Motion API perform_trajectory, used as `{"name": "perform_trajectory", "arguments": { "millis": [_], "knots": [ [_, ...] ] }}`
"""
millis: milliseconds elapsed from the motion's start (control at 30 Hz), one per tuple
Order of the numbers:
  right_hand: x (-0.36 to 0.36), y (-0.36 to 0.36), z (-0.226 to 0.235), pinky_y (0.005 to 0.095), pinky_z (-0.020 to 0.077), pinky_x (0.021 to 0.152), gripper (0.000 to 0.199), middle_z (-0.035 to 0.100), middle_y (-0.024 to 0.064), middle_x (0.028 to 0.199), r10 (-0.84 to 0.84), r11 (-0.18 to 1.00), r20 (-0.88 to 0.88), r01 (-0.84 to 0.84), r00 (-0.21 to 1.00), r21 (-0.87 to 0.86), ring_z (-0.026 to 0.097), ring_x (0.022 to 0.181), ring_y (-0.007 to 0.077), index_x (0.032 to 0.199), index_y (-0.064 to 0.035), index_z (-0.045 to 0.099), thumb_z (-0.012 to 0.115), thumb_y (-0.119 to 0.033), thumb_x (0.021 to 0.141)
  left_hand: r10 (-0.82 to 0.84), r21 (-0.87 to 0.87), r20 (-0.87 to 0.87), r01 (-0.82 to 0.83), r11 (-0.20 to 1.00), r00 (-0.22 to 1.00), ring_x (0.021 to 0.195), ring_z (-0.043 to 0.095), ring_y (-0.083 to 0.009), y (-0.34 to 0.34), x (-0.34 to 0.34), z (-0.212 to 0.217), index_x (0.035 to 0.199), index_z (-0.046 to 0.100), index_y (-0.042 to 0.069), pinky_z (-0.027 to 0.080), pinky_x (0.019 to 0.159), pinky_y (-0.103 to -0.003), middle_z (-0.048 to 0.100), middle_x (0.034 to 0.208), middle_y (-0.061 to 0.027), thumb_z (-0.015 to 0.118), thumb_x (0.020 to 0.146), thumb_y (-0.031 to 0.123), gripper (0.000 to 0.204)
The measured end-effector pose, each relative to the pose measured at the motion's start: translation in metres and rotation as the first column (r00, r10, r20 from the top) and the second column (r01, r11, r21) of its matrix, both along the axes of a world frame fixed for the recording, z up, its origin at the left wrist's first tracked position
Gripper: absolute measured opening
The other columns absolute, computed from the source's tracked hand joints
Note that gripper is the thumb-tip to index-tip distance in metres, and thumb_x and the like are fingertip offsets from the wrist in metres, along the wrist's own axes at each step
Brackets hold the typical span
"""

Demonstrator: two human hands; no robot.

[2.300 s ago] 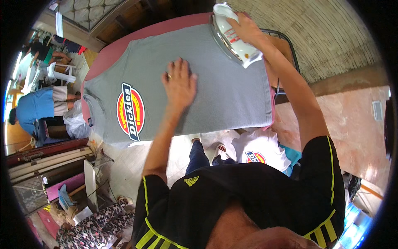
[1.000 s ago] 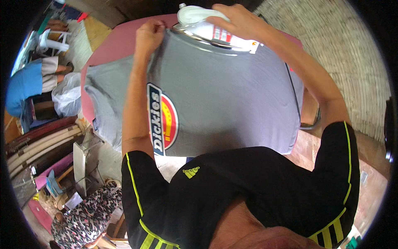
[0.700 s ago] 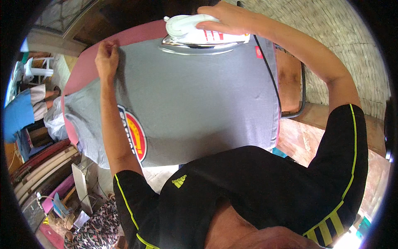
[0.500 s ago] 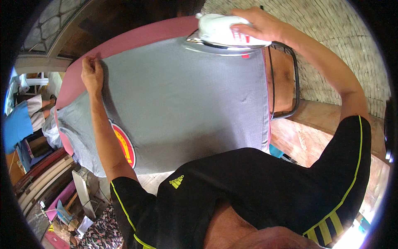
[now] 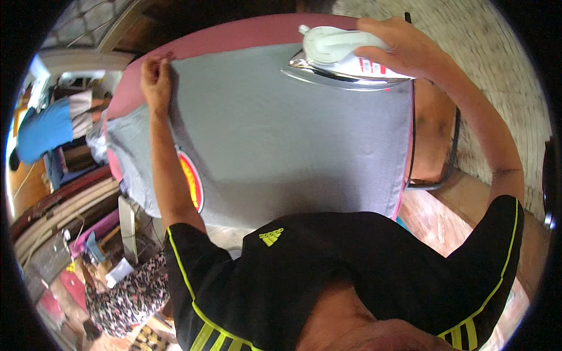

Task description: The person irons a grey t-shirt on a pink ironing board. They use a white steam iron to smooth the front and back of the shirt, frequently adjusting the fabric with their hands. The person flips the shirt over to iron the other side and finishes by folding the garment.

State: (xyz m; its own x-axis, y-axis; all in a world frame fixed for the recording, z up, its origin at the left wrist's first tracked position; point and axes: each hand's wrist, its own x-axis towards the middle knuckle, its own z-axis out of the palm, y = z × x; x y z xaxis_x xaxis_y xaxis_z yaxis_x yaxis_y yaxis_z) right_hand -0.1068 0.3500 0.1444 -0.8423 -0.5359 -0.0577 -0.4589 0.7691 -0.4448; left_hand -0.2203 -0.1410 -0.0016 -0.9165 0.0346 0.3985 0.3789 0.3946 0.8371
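Observation:
A grey T-shirt (image 5: 281, 134) with a red and yellow oval print (image 5: 190, 184) lies spread on a pink ironing board (image 5: 234, 38). My left hand (image 5: 153, 73) pinches the shirt's far left edge near the board's rim. My right hand (image 5: 404, 50) grips the handle of a white iron (image 5: 345, 58), whose metal soleplate rests on the shirt's far right part. My left forearm crosses the print and hides part of it.
A metal wire rack (image 5: 436, 175) hangs off the board's right end above a wooden floor. At far left a person in a blue top (image 5: 44, 131) sits among piled cloth. Bags and clutter (image 5: 117, 286) lie on the floor at lower left.
My left hand slid from the shirt's middle out to its far left edge. The iron stayed at the far edge, shifting left, then back to the right.

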Motion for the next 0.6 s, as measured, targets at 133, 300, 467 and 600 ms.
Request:
{"name": "perform_trajectory", "arguments": {
  "millis": [133,300,467,600],
  "knots": [
    [-0.022,-0.082,-0.004,0.0449,0.0484,0.065,0.036,0.066,0.0223,0.077,0.068,0.992,-0.180,-0.086,0.981,-0.094,0.065,0.070,0.0387,0.102,-0.0031,0.061,0.057,-0.039,0.098,0.010,0.019,0.032,-0.010,1.000,0.999,0.103,0.067,-0.0176,0.010,0.001,0.012,0.111,0.054,0.002,0.050,0.091,-0.026,0.070,0.111,-0.0136,0.061,0.096,0.001,0.016],
    [-0.048,-0.171,0.010,0.0534,0.0509,0.076,0.043,0.066,0.0312,0.089,-0.019,0.987,-0.130,-0.002,0.991,-0.163,0.065,0.087,0.0474,0.099,0.0031,0.063,0.057,-0.039,0.096,0.004,0.006,0.024,-0.004,1.000,1.000,0.093,0.069,-0.0156,0.013,0.000,0.024,0.112,0.057,0.001,0.053,0.081,-0.027,0.073,0.104,-0.0104,0.065,0.095,0.009,0.021],
    [-0.055,-0.218,0.004,0.0536,0.0510,0.078,0.046,0.066,0.0327,0.092,-0.132,0.987,-0.125,0.118,0.983,-0.111,0.065,0.089,0.0484,0.101,0.0045,0.061,0.056,-0.041,0.096,0.039,-0.107,0.069,-0.032,0.994,0.997,0.083,0.067,-0.0134,0.001,-0.008,0.013,0.112,0.063,0.002,0.053,0.075,-0.028,0.074,0.094,-0.0087,0.072,0.090,0.018,0.028],
    [-0.052,-0.221,-0.026,0.0465,0.0492,0.066,0.046,0.066,0.0263,0.078,-0.125,0.985,-0.133,0.107,0.983,-0.137,0.065,0.069,0.0400,0.099,0.0007,0.062,0.055,-0.045,0.098,-0.023,-0.024,0.020,0.023,0.999,1.000,0.086,0.069,-0.0144,-0.013,-0.017,-0.002,0.110,0.063,0.001,0.054,0.080,-0.030,0.075,0.096,-0.0089,0.072,0.089,0.018,0.028]
  ]
}}
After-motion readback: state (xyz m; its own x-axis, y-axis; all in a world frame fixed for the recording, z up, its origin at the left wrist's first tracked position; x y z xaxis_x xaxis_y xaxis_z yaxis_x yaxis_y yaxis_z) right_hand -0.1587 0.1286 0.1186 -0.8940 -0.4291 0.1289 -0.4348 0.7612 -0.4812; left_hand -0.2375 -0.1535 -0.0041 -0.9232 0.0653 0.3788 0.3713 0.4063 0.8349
